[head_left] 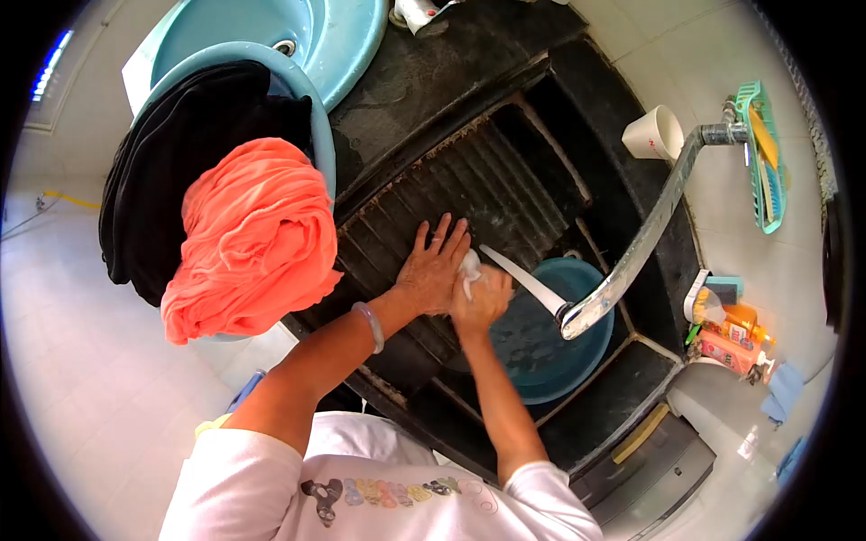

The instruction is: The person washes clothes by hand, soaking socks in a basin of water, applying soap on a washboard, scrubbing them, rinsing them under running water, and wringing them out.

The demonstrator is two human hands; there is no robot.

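I log crumpled white cloth point(470, 268) in the clenched right hand point(481, 298), left hand point(430, 272) flat, fingers extended, near the dark ridged washboard's point(492, 176) basin-side edge, pale tiled wall point(798, 279) beyond.

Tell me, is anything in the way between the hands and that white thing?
Nothing visible stands in the way: the right hand grips the white thing, and the left hand is right up against it. The falling water shows close beside the right hand, not between.

Clothes point(248, 239) left of the washboard point(487, 180) — basin point(544, 394) right, beneath the tap point(658, 216).
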